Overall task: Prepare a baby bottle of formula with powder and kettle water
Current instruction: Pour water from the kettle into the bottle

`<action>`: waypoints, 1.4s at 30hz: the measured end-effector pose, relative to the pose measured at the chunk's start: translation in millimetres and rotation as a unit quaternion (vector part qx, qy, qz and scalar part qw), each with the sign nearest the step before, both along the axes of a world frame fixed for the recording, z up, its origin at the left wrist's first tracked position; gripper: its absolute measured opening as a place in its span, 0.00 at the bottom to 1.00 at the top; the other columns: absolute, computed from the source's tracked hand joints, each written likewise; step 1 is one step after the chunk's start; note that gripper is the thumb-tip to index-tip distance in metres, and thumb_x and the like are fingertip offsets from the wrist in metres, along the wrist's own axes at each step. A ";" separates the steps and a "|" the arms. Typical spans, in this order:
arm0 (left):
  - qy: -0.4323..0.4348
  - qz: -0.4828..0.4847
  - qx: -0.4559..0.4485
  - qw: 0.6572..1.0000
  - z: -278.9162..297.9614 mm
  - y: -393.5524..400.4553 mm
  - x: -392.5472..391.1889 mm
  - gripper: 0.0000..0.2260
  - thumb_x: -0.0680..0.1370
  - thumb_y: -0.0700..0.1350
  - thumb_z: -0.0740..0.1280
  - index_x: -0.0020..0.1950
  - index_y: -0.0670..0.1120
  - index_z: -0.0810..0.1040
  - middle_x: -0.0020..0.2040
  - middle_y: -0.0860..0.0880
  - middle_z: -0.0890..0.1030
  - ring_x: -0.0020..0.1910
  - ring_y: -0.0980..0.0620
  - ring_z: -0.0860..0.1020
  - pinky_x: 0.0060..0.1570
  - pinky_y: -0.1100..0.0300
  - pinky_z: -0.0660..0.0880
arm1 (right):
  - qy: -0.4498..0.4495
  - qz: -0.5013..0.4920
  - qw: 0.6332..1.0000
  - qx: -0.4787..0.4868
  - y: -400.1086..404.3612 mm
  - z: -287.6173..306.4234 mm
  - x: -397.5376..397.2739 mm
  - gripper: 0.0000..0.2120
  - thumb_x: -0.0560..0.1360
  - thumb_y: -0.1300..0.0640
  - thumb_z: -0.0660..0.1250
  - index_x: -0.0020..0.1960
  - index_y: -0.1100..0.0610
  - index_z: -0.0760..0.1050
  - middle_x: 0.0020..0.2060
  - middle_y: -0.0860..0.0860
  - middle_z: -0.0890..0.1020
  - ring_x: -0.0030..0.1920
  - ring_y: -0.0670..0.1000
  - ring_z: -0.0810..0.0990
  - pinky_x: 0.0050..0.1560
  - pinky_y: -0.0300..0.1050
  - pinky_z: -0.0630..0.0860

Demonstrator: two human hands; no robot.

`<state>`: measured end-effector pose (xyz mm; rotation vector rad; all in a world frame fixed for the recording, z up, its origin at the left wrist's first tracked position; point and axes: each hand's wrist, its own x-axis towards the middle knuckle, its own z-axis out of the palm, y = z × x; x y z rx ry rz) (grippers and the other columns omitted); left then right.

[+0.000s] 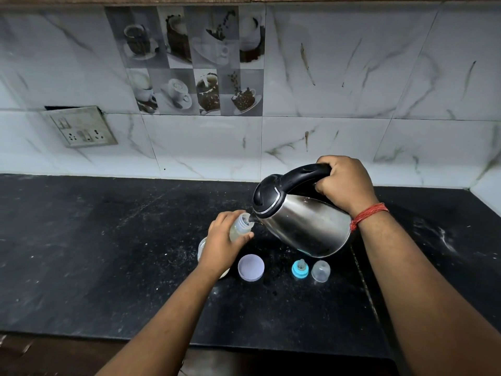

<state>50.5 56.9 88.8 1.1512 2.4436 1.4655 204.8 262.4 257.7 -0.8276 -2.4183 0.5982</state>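
Bottle [242, 226], clear and uncapped, is tilted toward the right above the black counter [81, 253], clasped in the left hand [222, 244], whose fingers wrap its body and whose thumb presses the front. Right hand [343, 183] is clenched around the black handle of the steel kettle [301, 221], which is tipped leftward so its spout meets the bottle's mouth. On the counter in front lie a pale round lid [251, 267], a blue teat ring [300, 269] and a clear cap [321, 271]. A container sits mostly hidden behind the left wrist.
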 end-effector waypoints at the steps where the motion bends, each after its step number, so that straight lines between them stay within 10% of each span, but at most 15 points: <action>1: 0.001 0.000 0.000 1.000 0.0 0.7 -0.9 0.23 0.75 0.48 0.77 0.69 0.53 0.77 0.62 0.56 0.76 0.64 0.50 0.75 0.67 0.47 0.73 | -0.001 0.001 1.000 -0.001 0.5 1.2 -0.8 0.09 0.61 0.66 0.69 0.34 0.55 0.73 0.27 0.50 0.75 0.34 0.56 0.75 0.31 0.44 0.64; 29: -0.022 -0.010 0.009 1.000 -1.3 21.2 -20.2 0.23 0.75 0.47 0.77 0.70 0.51 0.77 0.64 0.54 0.76 0.65 0.51 0.75 0.69 0.49 0.72 | -0.032 0.016 0.998 0.043 18.5 10.8 -30.0 0.10 0.61 0.66 0.69 0.32 0.52 0.73 0.27 0.51 0.76 0.35 0.57 0.76 0.31 0.43 0.63; 42: -0.046 -0.021 0.055 0.997 1.0 27.7 -26.5 0.22 0.75 0.43 0.78 0.67 0.53 0.78 0.62 0.54 0.78 0.63 0.63 0.75 0.65 0.67 0.69 | 0.056 0.015 0.991 -0.118 51.9 -14.4 -27.2 0.11 0.60 0.71 0.67 0.31 0.56 0.72 0.19 0.45 0.69 0.26 0.52 0.69 0.30 0.43 0.65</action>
